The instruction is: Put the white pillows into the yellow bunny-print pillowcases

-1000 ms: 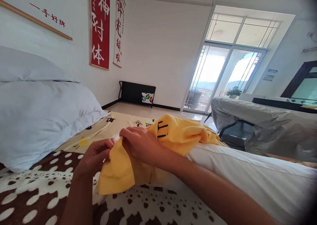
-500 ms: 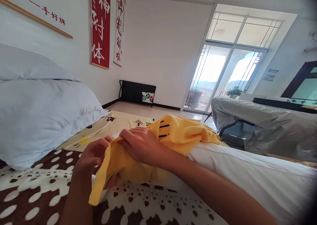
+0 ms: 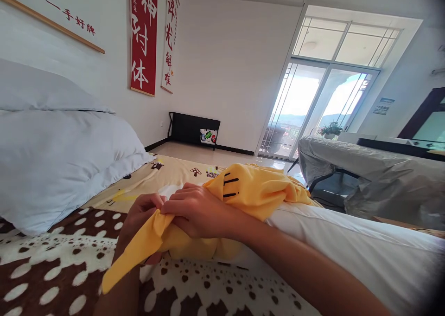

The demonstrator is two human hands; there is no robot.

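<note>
A yellow cloth (image 3: 257, 183) with black printed strokes lies bunched in front of me, over white fabric (image 3: 333, 232) that stretches off to the right. My right hand (image 3: 200, 211) is closed on the cloth's near-left part, with its back toward me. Touching its fingertips, my left hand (image 3: 141, 214) pinches the cloth's edge. From between the hands, a pointed yellow flap hangs down over my left wrist. Part of my left fingers is hidden behind the cloth. What lies under the cloth is mostly covered.
White pillows (image 3: 69, 163) are stacked at the left. Beneath everything spreads a brown-and-white spotted blanket (image 3: 45, 260), with a beige printed sheet (image 3: 177, 167) beyond it. A plastic-covered piece of furniture (image 3: 389, 181) stands at the right. By the far wall is a black folded frame (image 3: 187, 128).
My left hand has moved up and right to meet my right hand, its fingers now closed on the cloth. The loose flap has swung left, across my left wrist.
</note>
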